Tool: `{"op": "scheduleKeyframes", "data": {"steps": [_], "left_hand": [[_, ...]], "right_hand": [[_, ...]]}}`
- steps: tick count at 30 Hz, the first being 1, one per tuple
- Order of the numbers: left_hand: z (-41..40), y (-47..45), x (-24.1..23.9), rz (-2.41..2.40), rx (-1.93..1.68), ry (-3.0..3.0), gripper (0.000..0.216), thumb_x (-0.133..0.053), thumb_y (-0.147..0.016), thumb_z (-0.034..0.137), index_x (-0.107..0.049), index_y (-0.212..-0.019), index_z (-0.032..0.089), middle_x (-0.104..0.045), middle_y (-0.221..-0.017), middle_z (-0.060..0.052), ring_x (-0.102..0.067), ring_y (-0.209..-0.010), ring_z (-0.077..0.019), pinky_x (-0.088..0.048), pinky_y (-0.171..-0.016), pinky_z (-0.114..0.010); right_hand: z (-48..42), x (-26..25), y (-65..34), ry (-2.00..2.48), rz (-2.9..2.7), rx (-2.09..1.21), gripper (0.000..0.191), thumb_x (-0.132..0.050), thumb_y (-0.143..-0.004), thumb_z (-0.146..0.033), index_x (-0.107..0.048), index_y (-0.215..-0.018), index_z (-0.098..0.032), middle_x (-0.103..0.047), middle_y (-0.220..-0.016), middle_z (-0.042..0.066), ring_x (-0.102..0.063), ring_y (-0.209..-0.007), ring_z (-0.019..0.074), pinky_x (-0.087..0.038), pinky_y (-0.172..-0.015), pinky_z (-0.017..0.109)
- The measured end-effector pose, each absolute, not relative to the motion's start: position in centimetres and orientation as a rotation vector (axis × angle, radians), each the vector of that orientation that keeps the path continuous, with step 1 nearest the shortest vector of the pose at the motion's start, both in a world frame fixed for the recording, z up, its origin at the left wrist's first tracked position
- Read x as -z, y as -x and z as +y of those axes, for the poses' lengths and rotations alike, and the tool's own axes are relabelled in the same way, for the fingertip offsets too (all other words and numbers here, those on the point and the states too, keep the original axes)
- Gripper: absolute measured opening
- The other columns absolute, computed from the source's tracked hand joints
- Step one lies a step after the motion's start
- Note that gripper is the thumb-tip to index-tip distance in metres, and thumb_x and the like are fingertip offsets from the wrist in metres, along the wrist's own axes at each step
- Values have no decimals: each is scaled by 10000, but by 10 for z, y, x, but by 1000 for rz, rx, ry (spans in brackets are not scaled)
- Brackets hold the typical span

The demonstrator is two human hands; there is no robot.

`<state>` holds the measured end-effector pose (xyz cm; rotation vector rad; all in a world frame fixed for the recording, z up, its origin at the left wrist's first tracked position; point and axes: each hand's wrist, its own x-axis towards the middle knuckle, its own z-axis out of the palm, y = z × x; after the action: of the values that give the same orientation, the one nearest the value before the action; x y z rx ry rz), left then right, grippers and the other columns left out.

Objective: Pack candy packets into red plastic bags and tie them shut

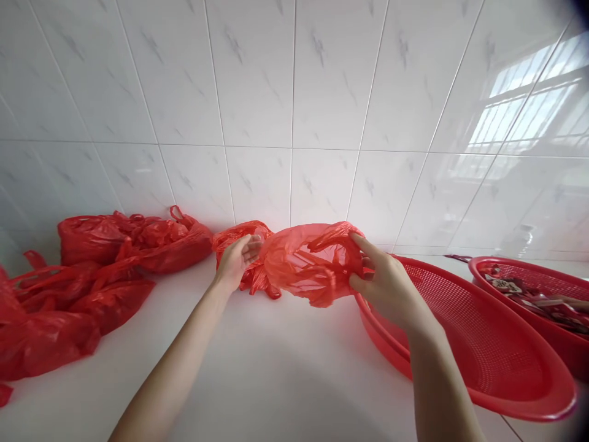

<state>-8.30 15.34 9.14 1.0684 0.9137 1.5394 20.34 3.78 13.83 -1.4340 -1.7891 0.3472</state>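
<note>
My right hand [384, 282] grips a thin red plastic bag [304, 264] by its right end, thumb below and fingers above. The bag hangs crumpled in the air over the white surface and looks flat, with nothing visible inside. My left hand [239, 261] is at the bag's left end, fingers stretched forward and slightly bent, not closed on it; whether it touches the bag I cannot tell. Behind my left hand, a heap of crumpled red bags [260, 285] lies against the wall. Under my right forearm stands a red perforated oval basket [478, 331], its visible inside bare.
Several filled red bags [170, 245] sit at the left along the white tiled wall [257, 92]. At the far right, a second red basket [488, 265] holds small dark-and-white packets [519, 294]; what looks like another person's hand [568, 302] reaches in. The white countertop [257, 362] runs beneath.
</note>
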Motion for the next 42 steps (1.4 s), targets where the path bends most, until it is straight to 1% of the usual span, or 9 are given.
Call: {"op": "scheduleKeyframes", "data": {"steps": [3,6,13,17,20,23,29,36,42], "left_hand": [[137,79,-103,820,-1728,-1261,211,-653,-815,366,-718,-888,179,-708,-978,-66,-652,-896,-185,-495,-826,-290],[110,66,-115,729,-1814,-1642,170,-624,-859,318,-741,-890,198,-699,-1028,-62,-630,-972,-204,-484,-868,-302],[79,39,-107,879,-794,-2232,276,-514,-916,381,-752,-1005,274,-730,-975,-46,-656,-863,-227,-471,-750,-295],[92,42,-83,1232,-523,-2290,273,-503,-876,423,-684,-753,260,-636,-687,-27,-547,-618,-212,-413,-670,-321],[103,51,-73,1380,-459,-2259,346,-505,-834,368,-506,-522,219,-434,-469,2,-436,-499,-189,-409,-763,-403],[107,59,-74,1483,-360,-2327,256,-571,-718,266,-463,-492,211,-390,-442,5,-500,-595,-236,-354,-896,-512],[101,62,-79,1542,-181,-2426,116,-629,-519,140,-554,-559,218,-419,-448,13,-559,-716,-278,-311,-982,-571],[99,54,-80,1623,116,-2506,251,-586,-444,26,-535,-601,215,-450,-488,25,-598,-763,-299,-138,-1075,-693],[98,47,-73,1581,66,-2553,284,-565,-498,14,-564,-692,221,-580,-669,-22,-597,-941,-335,12,-1111,-686]], "right_hand": [[39,-137,-199,1492,-1850,-372,786,-523,-807,-234,-263,-1549,-252,-663,-1010,51,-631,-843,201,-526,-673,320],[41,-134,-191,1467,-1960,-446,718,-515,-802,-215,-324,-1493,-256,-643,-934,26,-603,-768,173,-500,-629,286],[45,-125,-178,1377,-2061,-568,544,-481,-807,-197,-393,-1341,-241,-584,-770,-13,-525,-628,155,-407,-507,245],[51,-122,-181,1534,-2046,-400,552,-472,-783,-172,-398,-1327,-232,-603,-818,11,-540,-668,181,-393,-532,265],[54,-121,-185,1703,-2010,-287,660,-500,-765,-168,-353,-1408,-199,-628,-1076,97,-603,-821,221,-421,-616,291],[52,-122,-188,1813,-2019,-263,577,-559,-772,-207,-466,-1341,-189,-586,-1225,148,-617,-958,261,-431,-699,308],[33,-136,-181,1741,-1909,-112,237,-505,-884,-337,-635,-1051,-231,-622,-1117,89,-609,-917,236,-414,-662,293],[29,-144,-186,1685,-1618,-87,324,-580,-859,-450,-580,-1084,-217,-653,-1078,85,-623,-891,253,-456,-679,341],[29,-137,-173,1335,-2002,-166,189,-459,-940,-243,-620,-1038,-236,-690,-1005,39,-647,-875,192,-455,-687,290]]}}
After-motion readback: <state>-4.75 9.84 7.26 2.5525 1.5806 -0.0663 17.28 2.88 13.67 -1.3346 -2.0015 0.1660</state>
